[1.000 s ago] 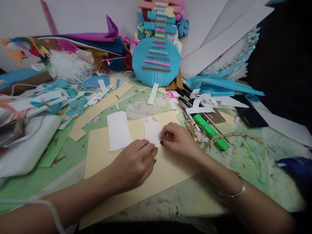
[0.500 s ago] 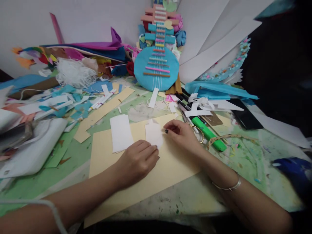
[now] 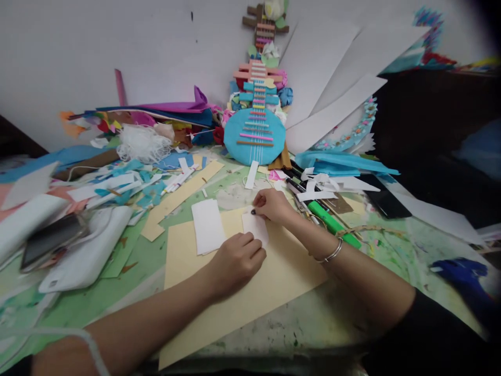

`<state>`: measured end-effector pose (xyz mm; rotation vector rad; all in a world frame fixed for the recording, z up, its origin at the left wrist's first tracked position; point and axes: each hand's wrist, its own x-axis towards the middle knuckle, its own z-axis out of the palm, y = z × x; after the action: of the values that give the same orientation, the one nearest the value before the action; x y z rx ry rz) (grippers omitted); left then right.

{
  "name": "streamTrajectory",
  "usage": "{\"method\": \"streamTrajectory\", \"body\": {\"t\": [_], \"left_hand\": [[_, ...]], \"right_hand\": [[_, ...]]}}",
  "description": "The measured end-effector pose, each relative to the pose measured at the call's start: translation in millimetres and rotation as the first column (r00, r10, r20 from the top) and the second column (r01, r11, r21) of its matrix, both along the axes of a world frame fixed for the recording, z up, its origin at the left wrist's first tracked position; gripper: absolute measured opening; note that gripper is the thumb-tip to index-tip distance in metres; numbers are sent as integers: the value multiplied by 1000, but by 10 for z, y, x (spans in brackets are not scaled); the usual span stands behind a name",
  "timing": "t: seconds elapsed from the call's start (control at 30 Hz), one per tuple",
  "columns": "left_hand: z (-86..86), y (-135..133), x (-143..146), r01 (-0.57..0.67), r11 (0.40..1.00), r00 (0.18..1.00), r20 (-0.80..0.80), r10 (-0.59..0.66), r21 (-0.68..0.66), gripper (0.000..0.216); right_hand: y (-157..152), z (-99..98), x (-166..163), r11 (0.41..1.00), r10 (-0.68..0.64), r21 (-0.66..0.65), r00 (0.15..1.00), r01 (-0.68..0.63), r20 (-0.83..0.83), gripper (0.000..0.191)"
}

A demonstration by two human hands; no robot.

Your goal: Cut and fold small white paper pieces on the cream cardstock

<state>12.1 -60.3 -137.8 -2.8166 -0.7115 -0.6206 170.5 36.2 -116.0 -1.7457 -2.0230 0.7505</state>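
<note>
A small white paper piece [image 3: 254,223] lies on a large cream sheet [image 3: 207,308]. My right hand [image 3: 273,204] is closed in a pinch at the paper's far edge, its dark-nailed thumb on the top. Curled over the near end of that same paper is my left hand [image 3: 239,261], its fingertips partly hidden. To the left of both hands rests a stack of white paper rectangles [image 3: 207,227], also on the cream sheet.
Behind stands a blue paper lute [image 3: 254,136]. Right of the sheet lie a green marker [image 3: 332,223], black pens, a phone [image 3: 385,196] and blue-handled scissors [image 3: 464,277]. Paper scraps [image 3: 125,177], a white string bundle [image 3: 144,142] and another phone [image 3: 52,241] crowd the left.
My right hand has moved from beside the white paper onto its far edge. My left hand stays at the near end. The camera view has tilted up and shifted left.
</note>
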Motion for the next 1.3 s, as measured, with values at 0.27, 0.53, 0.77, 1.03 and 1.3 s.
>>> {"method": "streamTrajectory", "body": {"t": [0.27,0.53,0.77,1.03,1.3], "left_hand": [[1,1,4,2,998,1000,18,-3,59,23],[8,21,3,-24,995,997,80,16,97,16],[122,37,-41,-174,983,951,269,150,66,19],[77,193,-131,-313,932,905,239,351,-182,13],[118,248,-190,-296,954,944,165,284,51,12]], "right_hand": [[232,53,-37,983,160,-91,987,-161,-18,24],[307,52,-17,975,213,-32,967,-220,-142,14],[207,110,229,997,-9,-72,949,-14,-316,14],[-206,42,392,950,-296,-237,820,201,-490,17],[-436,-13,388,934,-328,-333,669,126,-667,16]]}}
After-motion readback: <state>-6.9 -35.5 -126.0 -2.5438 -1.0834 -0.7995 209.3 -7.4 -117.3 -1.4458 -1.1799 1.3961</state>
